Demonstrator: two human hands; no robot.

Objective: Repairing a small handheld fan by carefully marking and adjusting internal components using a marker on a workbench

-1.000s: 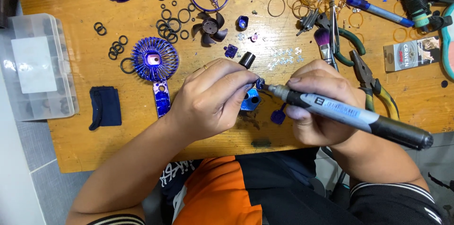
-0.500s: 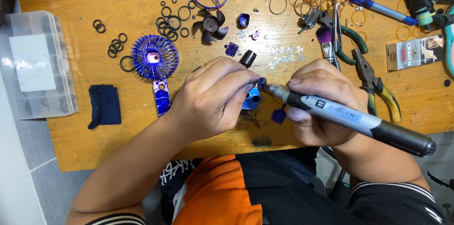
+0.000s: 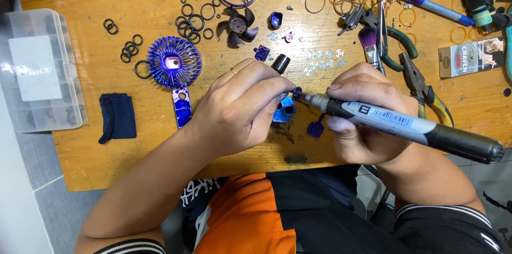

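Head view — I log painting step: left hand [image 3: 234, 110] pinching small purple part [image 3: 297, 93], right hand [image 3: 368, 110] gripping paint marker [image 3: 405, 126]; next needs steady tip.

two hands, one marker pen [image 3: 405, 126], two round blue grilles, one dark fan blade [image 3: 238, 23], one clear organiser box [image 3: 37, 67]

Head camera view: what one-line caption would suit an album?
Left hand pinches a small blue part while right hand touches a marker tip to it.
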